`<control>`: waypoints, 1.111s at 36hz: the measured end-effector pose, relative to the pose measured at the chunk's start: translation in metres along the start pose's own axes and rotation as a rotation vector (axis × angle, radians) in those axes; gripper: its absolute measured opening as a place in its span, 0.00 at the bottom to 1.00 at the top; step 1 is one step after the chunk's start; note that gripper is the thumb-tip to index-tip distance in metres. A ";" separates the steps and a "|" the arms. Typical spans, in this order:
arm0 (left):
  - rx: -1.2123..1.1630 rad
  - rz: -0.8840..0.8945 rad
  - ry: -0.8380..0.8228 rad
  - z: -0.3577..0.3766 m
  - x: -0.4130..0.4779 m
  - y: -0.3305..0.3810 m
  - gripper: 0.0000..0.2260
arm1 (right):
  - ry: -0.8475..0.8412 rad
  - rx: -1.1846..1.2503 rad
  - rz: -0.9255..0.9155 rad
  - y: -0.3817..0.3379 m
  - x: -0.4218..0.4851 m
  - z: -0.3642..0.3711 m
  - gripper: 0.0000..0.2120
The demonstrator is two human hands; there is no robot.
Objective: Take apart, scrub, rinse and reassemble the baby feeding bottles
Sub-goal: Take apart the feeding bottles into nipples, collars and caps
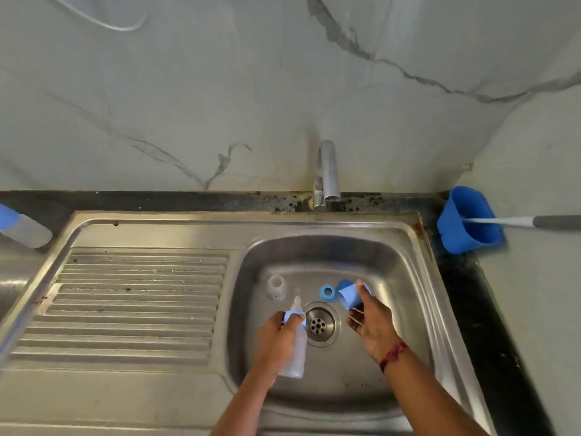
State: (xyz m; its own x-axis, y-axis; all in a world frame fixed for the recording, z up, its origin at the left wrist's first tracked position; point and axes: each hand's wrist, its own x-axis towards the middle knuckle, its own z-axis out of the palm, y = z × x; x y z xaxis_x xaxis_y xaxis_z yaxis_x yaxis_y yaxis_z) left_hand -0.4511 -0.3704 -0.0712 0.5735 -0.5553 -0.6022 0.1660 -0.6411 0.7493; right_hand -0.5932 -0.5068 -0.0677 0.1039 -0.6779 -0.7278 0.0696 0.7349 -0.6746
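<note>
Our left grip [275, 339] wraps the clear plastic bottle with blue collar [300, 352] over the steel sink [396, 278]. Our right grip [374, 325], fingers blurred, holds a pale blue cap [349, 297]. Far left, another blue-topped bottle [23, 228] is cut off.

A dark stone surface [468, 309] carries a stainless steel sink [314, 223], with its ribbed drainboard [135, 297] at 9 o'clock. On the basin floor, a small clear bottle body [276, 286] stands at 11 o'clock from the drain [320, 324] and a blue collar ring [327, 292] lies at 12. On the surface, a blue tub [462, 237] sits at 3 o'clock and a blue-capped bottle [22, 228] lies at 9.
</note>
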 end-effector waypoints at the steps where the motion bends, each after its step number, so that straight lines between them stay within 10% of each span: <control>1: -0.045 -0.020 -0.025 0.001 0.013 -0.015 0.16 | 0.011 0.002 0.004 0.001 0.005 -0.003 0.13; 18: -0.263 -0.177 -0.037 -0.007 0.006 0.002 0.10 | 0.044 -1.230 -0.403 0.045 0.074 -0.033 0.12; 31: -0.234 -0.154 0.004 -0.008 -0.004 0.009 0.12 | 0.094 -1.285 -0.302 0.040 0.054 -0.021 0.34; 35: -0.121 -0.074 0.022 -0.005 -0.007 0.018 0.23 | 0.179 -1.174 -0.478 0.034 0.024 -0.006 0.21; 40: 0.007 0.058 0.092 -0.003 -0.011 0.028 0.20 | -0.193 -0.614 -0.264 0.015 -0.014 0.030 0.08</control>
State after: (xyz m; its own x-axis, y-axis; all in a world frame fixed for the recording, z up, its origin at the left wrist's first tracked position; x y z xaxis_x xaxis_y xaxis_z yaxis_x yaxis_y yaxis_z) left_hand -0.4498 -0.3809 -0.0426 0.6537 -0.5407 -0.5295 0.1248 -0.6131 0.7801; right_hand -0.5640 -0.4857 -0.0644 0.3396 -0.7750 -0.5329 -0.4512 0.3629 -0.8153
